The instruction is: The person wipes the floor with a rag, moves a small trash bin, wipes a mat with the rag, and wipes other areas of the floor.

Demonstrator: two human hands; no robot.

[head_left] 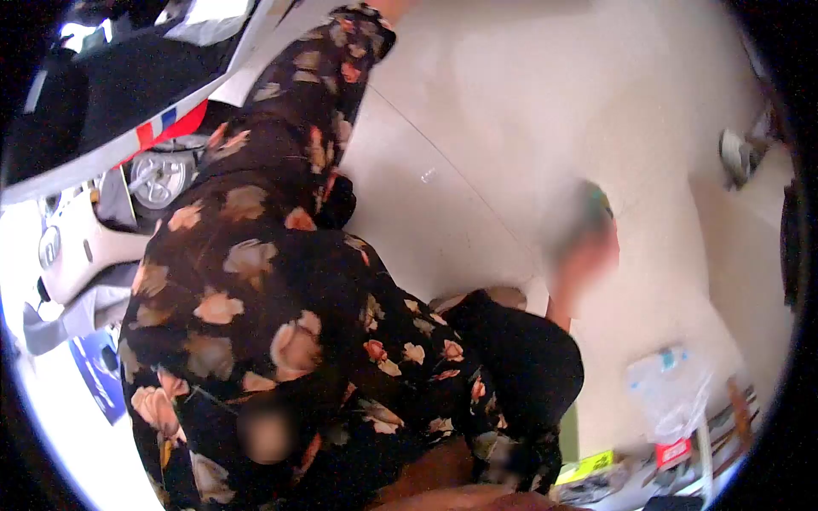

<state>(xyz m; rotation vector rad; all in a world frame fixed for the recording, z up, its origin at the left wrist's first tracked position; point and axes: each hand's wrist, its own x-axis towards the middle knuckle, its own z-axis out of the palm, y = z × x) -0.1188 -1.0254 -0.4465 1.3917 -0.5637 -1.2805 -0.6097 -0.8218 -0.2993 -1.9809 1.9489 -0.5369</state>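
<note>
My right hand reaches out over the pale floor on the right, beyond a black sleeve. It is smeared by blur, with its fingers seeming to close around a dark object with a green edge, too blurred to name. A black sleeve with peach and cream flowers stretches to the top of the view. Past its gathered cuff only a bit of skin of my left hand shows at the frame edge, fingers hidden. The same floral fabric fills the lower left.
A pale floor with a thin dark line spreads ahead. At lower right lie a clear plastic bag, a red label and a yellow label. A light-coloured chair-like part and a dark panel stand at left.
</note>
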